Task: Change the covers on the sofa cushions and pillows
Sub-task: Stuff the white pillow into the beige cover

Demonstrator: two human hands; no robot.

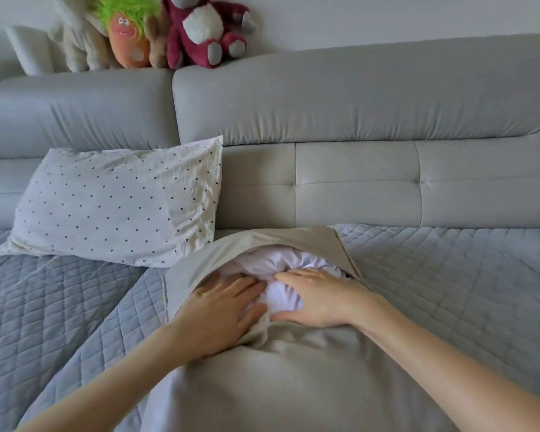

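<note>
A beige cushion cover (293,378) lies on the sofa seat in front of me, its far end gaping wide. A white cushion insert (281,263) bulges out of that gap. My left hand (219,313) lies at the left of the gap, fingers spread on the white insert, fingertips partly under the cover's upper flap. My right hand (312,297) grips a bunched fold of the white insert, thumb below and fingers above. A polka-dot pillow (119,201) leans against the sofa back to the left.
A quilted blue-grey seat pad (449,275) covers the sofa seat. The grey sofa backrest (356,104) runs across the rear. Several plush toys, among them a dark red bear (203,29), sit on top of the backrest at upper left.
</note>
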